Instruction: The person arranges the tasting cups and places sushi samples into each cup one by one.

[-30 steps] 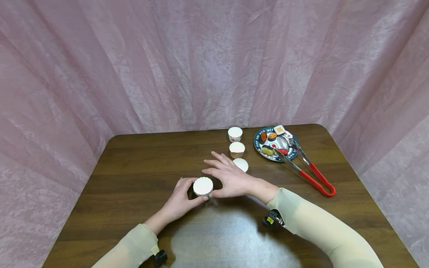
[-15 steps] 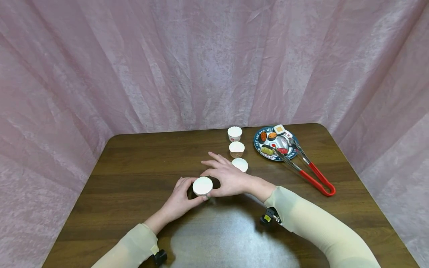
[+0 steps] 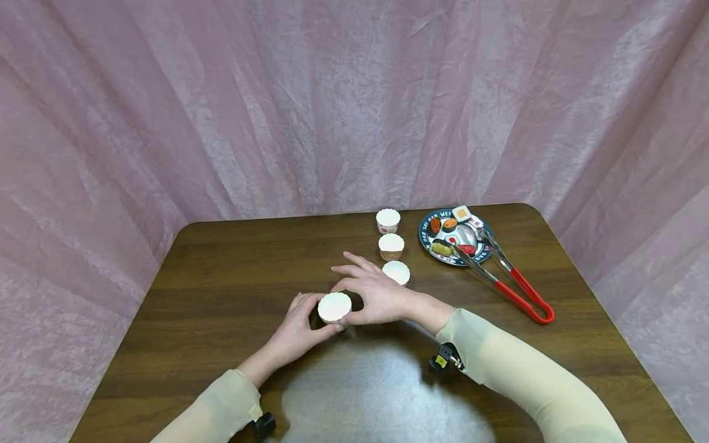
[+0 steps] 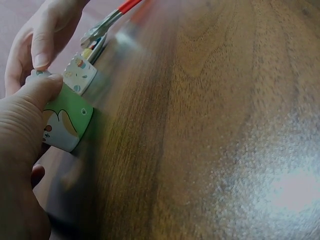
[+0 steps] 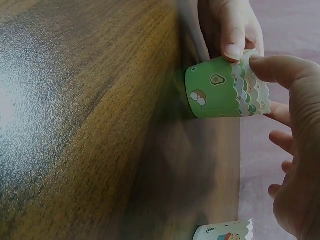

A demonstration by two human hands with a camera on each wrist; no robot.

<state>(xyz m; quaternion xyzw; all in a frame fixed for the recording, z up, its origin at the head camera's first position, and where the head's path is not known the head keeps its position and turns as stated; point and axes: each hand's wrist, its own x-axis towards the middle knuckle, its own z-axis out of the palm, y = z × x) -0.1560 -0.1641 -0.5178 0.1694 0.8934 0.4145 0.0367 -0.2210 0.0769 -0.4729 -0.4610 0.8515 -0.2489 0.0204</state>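
A nested stack of paper cupcake cups (image 3: 335, 307) stands at the middle of the table, white inside with scalloped rims. The outer cup (image 5: 214, 90) is green with avocado and animal prints. My left hand (image 3: 299, 324) grips the stack from the left, its thumb along the near side. From the right, my right hand (image 3: 379, 298) pinches the rim between thumb and index finger, its other fingers spread outward. In the right wrist view, several scalloped rims (image 5: 250, 87) show layered under the right thumb.
Beyond my right hand, a far cup (image 3: 388, 221), a middle cup (image 3: 391, 247) and a near cup (image 3: 396, 272) form a row. A blue-rimmed plate (image 3: 425, 245) of toy-like sushi sits at the back right, red-handled tongs (image 3: 520, 295) leaning across it. A pink curtain (image 3: 354, 111) hangs behind.
My right hand has shifted slightly left, and its index finger has come in to the stack's rim. My left hand and the stack have barely moved.
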